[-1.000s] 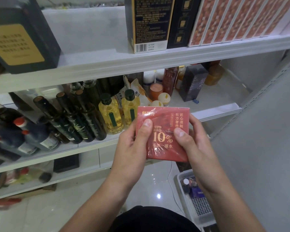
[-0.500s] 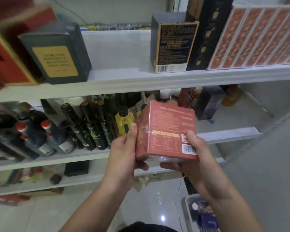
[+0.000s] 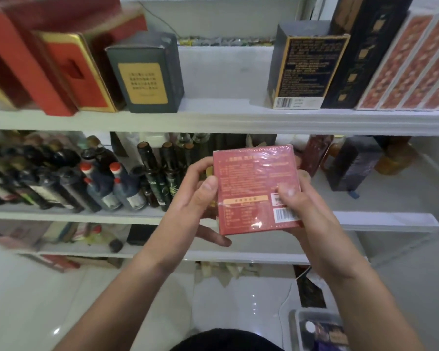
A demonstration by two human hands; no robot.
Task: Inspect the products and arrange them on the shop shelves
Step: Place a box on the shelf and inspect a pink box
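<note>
While you face the white shelves (image 3: 238,120), your left hand (image 3: 190,198) & right hand (image 3: 304,206) grip the flat red film-wrapped box (image 3: 254,188), fingers curled round its edges, barcode side up, in front of the middle shelf.

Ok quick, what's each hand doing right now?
Left hand: holding the red box by its left edge.
Right hand: holding the same box by its lower right corner.
</note>
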